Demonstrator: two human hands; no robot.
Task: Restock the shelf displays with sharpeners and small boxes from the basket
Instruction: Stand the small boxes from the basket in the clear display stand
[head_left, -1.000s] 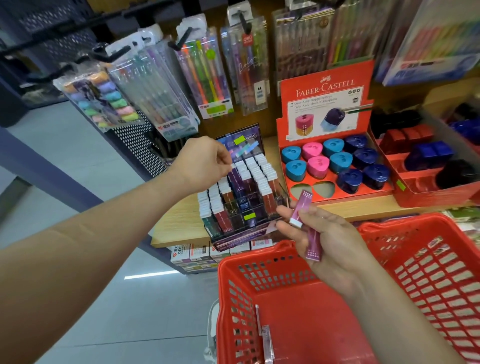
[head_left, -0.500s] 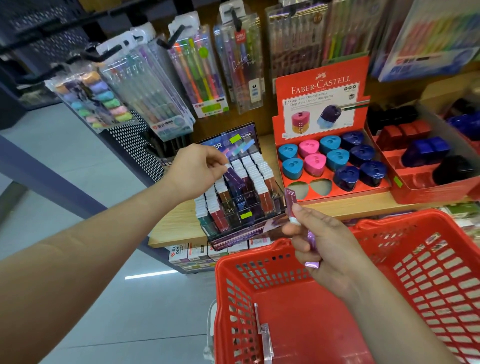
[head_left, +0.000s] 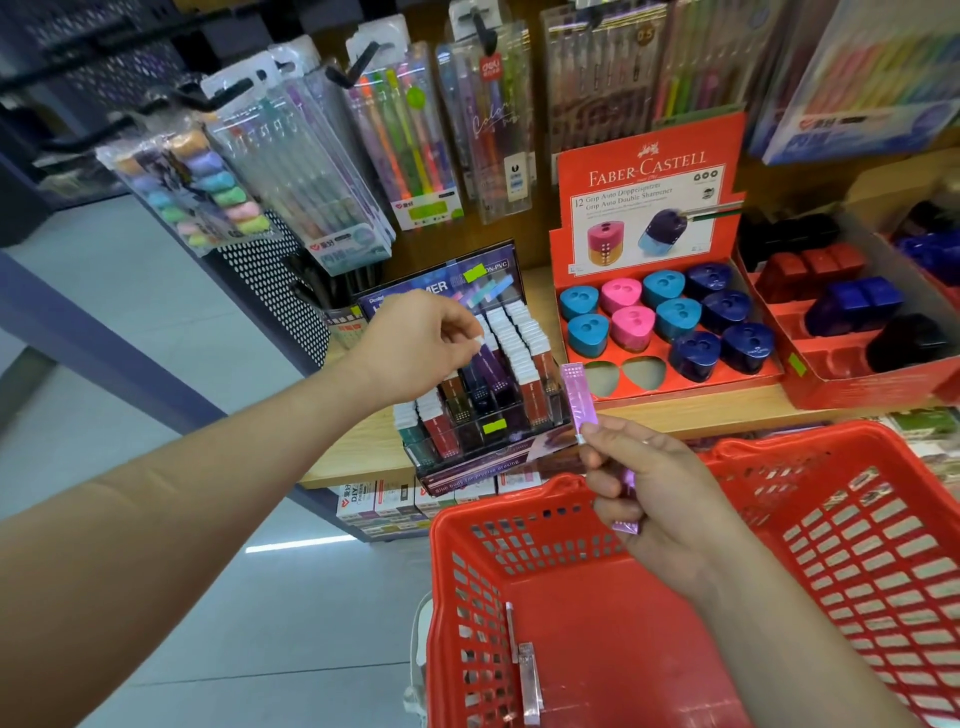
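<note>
Left hand (head_left: 415, 349) sits over the packed box display (head_left: 470, 423); hanging pen packs (head_left: 402, 150) crowd above; red basket (head_left: 597, 649) open below right hand (head_left: 655, 486).

You get bright, even overhead light with soft shadows. Glare streaks the floor (head_left: 208, 597) at lower left, and the frame's edges bend and blur.

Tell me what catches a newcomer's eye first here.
The red basket fills the lower right, under the right hand, which holds up a lilac box. Behind on the shelf stands the red sharpener display, two slots bare. The left hand pinches a purple box over the rack of small boxes.
</note>
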